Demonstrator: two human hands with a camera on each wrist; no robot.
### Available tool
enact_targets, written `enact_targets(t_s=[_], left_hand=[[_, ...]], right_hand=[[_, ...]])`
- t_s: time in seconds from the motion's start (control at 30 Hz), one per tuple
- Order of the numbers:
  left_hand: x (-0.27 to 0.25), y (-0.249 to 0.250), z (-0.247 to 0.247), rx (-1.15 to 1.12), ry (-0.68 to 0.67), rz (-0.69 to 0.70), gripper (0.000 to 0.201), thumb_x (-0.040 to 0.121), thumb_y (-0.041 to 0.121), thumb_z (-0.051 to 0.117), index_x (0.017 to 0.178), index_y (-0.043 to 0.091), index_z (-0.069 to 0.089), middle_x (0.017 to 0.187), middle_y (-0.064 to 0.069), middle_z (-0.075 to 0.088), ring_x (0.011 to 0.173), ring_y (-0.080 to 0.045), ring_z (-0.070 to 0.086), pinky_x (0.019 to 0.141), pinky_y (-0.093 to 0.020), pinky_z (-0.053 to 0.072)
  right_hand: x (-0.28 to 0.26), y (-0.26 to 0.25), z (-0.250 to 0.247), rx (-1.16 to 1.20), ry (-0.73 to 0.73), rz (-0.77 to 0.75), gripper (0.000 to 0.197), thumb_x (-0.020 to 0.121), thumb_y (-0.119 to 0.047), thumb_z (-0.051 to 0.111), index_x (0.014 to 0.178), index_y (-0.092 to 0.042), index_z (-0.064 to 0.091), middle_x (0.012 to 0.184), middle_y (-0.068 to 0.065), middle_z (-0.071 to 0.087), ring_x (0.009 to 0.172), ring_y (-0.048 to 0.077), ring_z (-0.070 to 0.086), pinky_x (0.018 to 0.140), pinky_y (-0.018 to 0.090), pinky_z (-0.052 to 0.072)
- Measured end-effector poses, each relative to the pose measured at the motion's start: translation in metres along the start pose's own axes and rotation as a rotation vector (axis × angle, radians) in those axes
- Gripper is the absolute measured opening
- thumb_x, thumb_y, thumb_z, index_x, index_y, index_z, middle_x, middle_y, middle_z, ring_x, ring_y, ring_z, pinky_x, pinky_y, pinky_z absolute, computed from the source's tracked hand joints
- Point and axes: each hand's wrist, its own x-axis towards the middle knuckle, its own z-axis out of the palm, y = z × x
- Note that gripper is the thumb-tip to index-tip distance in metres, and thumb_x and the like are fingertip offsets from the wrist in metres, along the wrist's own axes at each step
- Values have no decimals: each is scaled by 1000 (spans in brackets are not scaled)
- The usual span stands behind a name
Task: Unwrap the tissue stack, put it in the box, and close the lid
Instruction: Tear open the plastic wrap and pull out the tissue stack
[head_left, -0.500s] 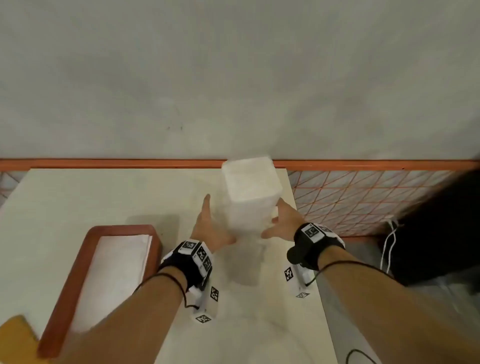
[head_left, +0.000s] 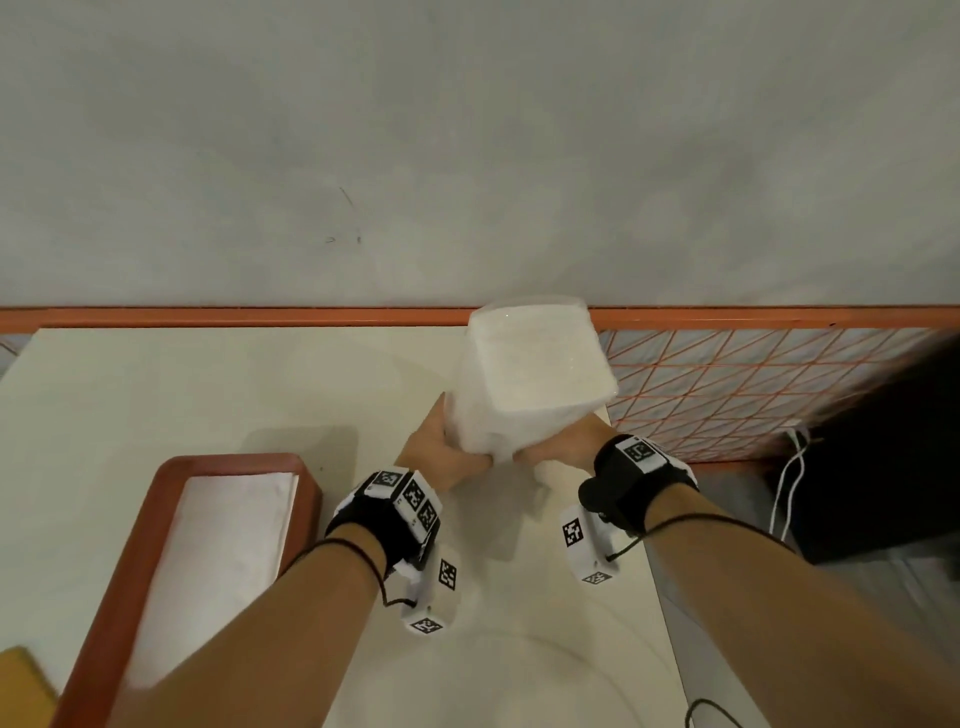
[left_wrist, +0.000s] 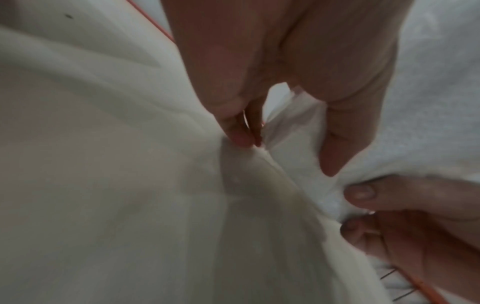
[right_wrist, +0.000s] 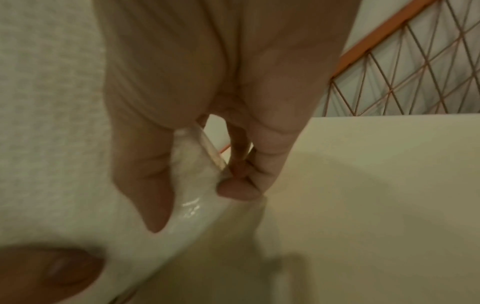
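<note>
The white tissue stack (head_left: 524, 384) in clear plastic wrap stands on end above the pale table (head_left: 156, 395), its top face tipped toward me. Both hands meet at its lower end. My left hand (head_left: 441, 457) holds the left bottom corner, and in the left wrist view its thumb and fingers (left_wrist: 330, 144) pinch crumpled wrap (left_wrist: 293, 164). My right hand (head_left: 561, 447) grips the right bottom corner; in the right wrist view its thumb and fingertips (right_wrist: 239, 191) pinch a glossy fold of wrap (right_wrist: 192, 205). The open red-brown box (head_left: 156, 499) with a white inside lies to the left.
An orange rail (head_left: 208, 316) runs along the table's far edge below a grey wall. Orange wire mesh (head_left: 727, 384) fills the gap past the table's right edge, with a white cable (head_left: 789, 478) and a dark shape beside it. A yellow object (head_left: 21, 675) shows at bottom left.
The stack has tipped toward me and shifted slightly right. Both hands have slid from its sides down to its lower end, and their fingers have curled onto the wrap.
</note>
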Motion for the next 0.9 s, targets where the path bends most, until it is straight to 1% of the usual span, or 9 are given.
enact_targets(t_s=[0.07, 0.13, 0.27, 0.37, 0.5, 0.6, 0.7, 0.77, 0.9], left_hand=[[-10, 9, -1, -96, -17, 41, 89, 50, 15, 80, 130, 30, 45, 122, 4, 64, 117, -19, 60, 96, -46, 52], [-19, 16, -1, -167, -12, 72, 87, 51, 11, 78, 130, 23, 44, 123, -2, 62, 117, -21, 59, 95, -47, 52], [-44, 32, -3, -231, -11, 104, 74, 58, 4, 79, 121, 29, 50, 122, -8, 62, 115, -26, 61, 93, -58, 51], [-72, 48, -6, -271, -65, 105, 67, 59, 4, 76, 118, 27, 52, 120, -10, 62, 110, -25, 63, 92, -49, 54], [-117, 54, -11, -349, -122, 92, 70, 56, 5, 77, 119, 25, 54, 122, -8, 63, 106, -19, 64, 80, -32, 53], [-150, 50, -19, -398, -140, 9, 78, 57, 8, 82, 126, 23, 49, 119, -10, 66, 103, -25, 68, 79, -40, 56], [-178, 48, -25, -452, -230, -15, 76, 58, 12, 84, 126, 13, 52, 126, -18, 63, 109, -34, 66, 91, -55, 54], [-195, 49, -28, -470, -240, -10, 68, 63, 11, 82, 123, 6, 51, 129, -20, 60, 109, -32, 66, 92, -51, 54], [-223, 47, -31, -515, -212, 2, 59, 82, 4, 72, 126, 26, 41, 117, -5, 66, 98, -24, 69, 87, -44, 58]], right_hand=[[-14, -5, 0, 80, -10, -6, 40, 71, 7, 77, 99, -18, 62, 105, 5, 63, 93, 18, 58, 81, 37, 53], [-30, -10, 1, 199, -1, -32, 42, 71, 11, 74, 95, -23, 63, 109, 11, 66, 98, 22, 62, 86, 43, 56], [-61, -14, 4, 467, -43, -101, 55, 73, 22, 66, 108, -21, 65, 117, 14, 67, 110, 26, 64, 91, 46, 56], [-89, -21, 7, 532, -79, -163, 58, 73, 19, 69, 117, -17, 61, 119, 11, 68, 112, 25, 63, 93, 43, 54], [-132, -32, 16, 671, -122, -201, 63, 74, 28, 58, 122, -11, 57, 116, 9, 71, 110, 24, 66, 91, 40, 56], [-164, -39, 28, 706, -161, -195, 58, 76, 25, 58, 121, -12, 60, 122, 14, 68, 114, 29, 65, 94, 43, 54], [-194, -44, 46, 734, -153, -160, 51, 80, 18, 58, 123, -10, 58, 123, 13, 68, 114, 30, 64, 94, 41, 55], [-210, -46, 60, 766, -125, -151, 48, 83, 12, 59, 126, -9, 56, 123, 12, 68, 114, 29, 65, 92, 38, 56], [-230, -42, 84, 834, -44, -69, 42, 85, -3, 65, 126, -8, 57, 125, 12, 67, 110, 27, 65, 89, 33, 57]])
